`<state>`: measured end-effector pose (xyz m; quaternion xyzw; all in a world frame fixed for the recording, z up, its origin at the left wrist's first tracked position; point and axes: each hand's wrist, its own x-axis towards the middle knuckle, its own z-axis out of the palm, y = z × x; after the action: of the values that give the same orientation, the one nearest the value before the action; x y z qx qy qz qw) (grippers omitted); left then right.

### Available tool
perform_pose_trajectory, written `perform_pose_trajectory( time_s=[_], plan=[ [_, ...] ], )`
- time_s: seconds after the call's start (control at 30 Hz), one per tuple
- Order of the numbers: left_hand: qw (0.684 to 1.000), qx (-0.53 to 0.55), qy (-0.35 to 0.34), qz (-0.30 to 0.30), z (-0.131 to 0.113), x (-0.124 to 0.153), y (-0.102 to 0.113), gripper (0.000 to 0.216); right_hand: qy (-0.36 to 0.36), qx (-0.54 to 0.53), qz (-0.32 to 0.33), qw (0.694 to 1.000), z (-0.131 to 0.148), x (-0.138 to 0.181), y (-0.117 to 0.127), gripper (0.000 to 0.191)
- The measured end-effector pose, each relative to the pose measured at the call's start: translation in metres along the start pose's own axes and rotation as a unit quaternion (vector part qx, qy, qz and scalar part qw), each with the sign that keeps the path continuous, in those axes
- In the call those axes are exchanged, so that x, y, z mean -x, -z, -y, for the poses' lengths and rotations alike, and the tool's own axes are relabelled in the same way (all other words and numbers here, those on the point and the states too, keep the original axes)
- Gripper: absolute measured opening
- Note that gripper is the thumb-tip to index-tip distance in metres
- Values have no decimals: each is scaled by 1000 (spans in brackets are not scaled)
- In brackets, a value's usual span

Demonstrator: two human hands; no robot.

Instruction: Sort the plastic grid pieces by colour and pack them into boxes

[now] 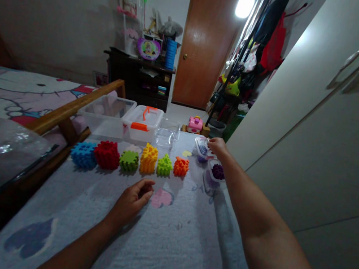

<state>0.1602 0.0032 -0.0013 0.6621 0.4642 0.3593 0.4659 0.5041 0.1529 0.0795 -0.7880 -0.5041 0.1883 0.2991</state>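
Several spiky block cubes stand in a row on the grey blanket: blue, red, dark green, yellow, light green and orange. My left hand rests on the blanket in front of the row, fingers loosely curled, holding nothing. My right hand reaches far right and grips the rim of a small clear container. A second small container with purple pieces sits just under my right forearm.
Behind the row stand an open clear bin, a white lidded box with orange handle and a clear tub. A bed with a wooden rail lies left. A wardrobe is close on the right. A pink toy sits on the floor.
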Motion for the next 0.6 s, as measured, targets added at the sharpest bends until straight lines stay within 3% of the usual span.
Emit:
perform_pose_trajectory(
  time_s=[0.3, 0.6],
  plan=[
    [1000, -4, -4, -2, -1, 0, 0, 35, 42, 94, -38, 994, 0, 7, 10, 19],
    [1000, -17, -14, -1, -6, 2, -1, 34, 49, 223, -60, 972, -34, 67, 40, 44]
  ],
)
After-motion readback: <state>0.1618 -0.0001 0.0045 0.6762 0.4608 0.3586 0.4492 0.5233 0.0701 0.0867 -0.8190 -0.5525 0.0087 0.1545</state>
